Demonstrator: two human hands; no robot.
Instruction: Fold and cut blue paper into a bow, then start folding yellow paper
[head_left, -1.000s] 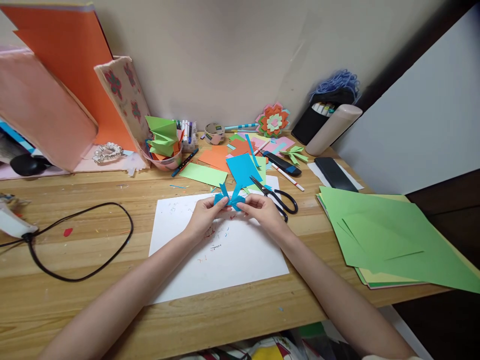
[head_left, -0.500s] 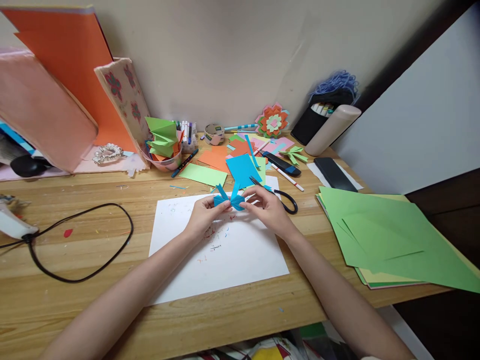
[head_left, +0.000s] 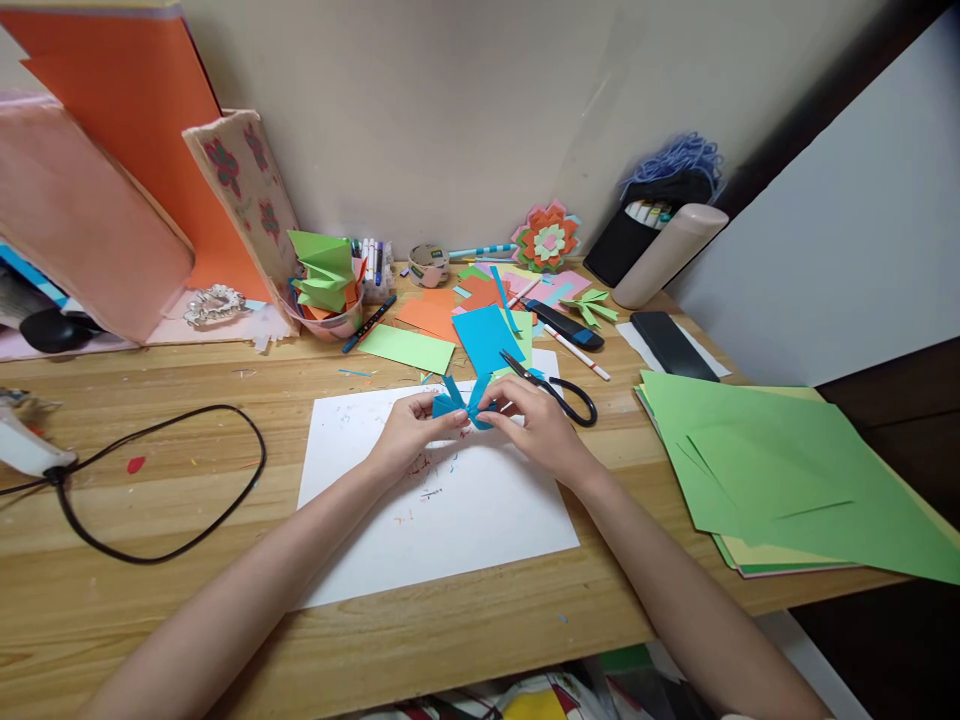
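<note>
A folded blue paper bow (head_left: 471, 410), with two strips sticking up from it, is held between both hands above a white sheet of paper (head_left: 450, 510). My left hand (head_left: 409, 432) pinches its left side, thumb in front. On the right side, my right hand (head_left: 529, 425) grips the bow near its middle with thumb and fingers. Black-handled scissors (head_left: 576, 402) lie just beyond my right hand. A flat blue paper piece (head_left: 487, 340) rests behind the bow. Small coloured paper scraps are scattered over the white sheet.
To the right lies a stack of green paper (head_left: 772, 470). A black cable (head_left: 259, 470) loops on the left. Farther back are a cup of folded papers (head_left: 326, 320), a utility knife (head_left: 566, 325), markers, a tape roll (head_left: 428, 265) and a layered paper flower (head_left: 547, 238).
My right hand has shifted inward along the bow, its fingers now closer to the middle. The bow has moved slightly right and turned a little. My left hand keeps its pinch.
</note>
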